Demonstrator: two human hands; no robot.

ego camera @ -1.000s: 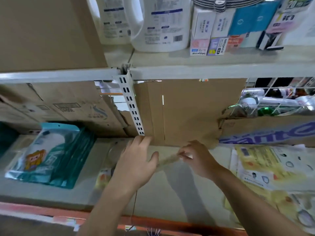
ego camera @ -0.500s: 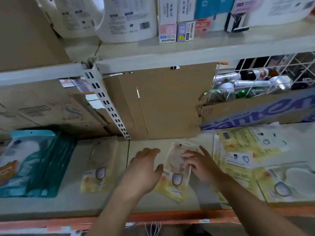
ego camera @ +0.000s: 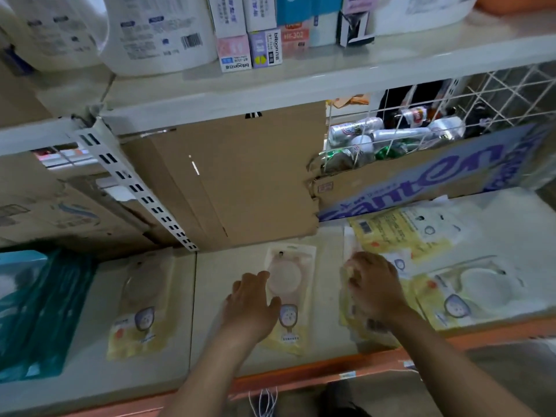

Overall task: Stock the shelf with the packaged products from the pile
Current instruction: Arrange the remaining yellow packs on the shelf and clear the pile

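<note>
A flat yellow-bottomed packet is laid face up on the bare middle stretch of the shelf, its hanging hole turned to the back and its printed label to the front, presumably so that the label can be read from the aisle. The left hand is spread flat beside it, fingers straight and relaxed, with the fingertips and thumb touching the packet's left edge; nothing is gripped, and the touch is judged to be a squaring-up of the packet in its row. A matching packet is set well to the left in the same orientation, so an evenly spaced row appears to be intended. To the right, the pile of the same packets is heaped loosely, some face down and overlapping. The right hand is placed on the pile's near-left corner with its fingers curled over the next packet, which seems to be held for lifting, though the grip underneath is hidden. Teal packs are stacked at the far left of the shelf, brown cardboard is stood along the back, and a wire basket of cans is seen behind the pile.
</note>
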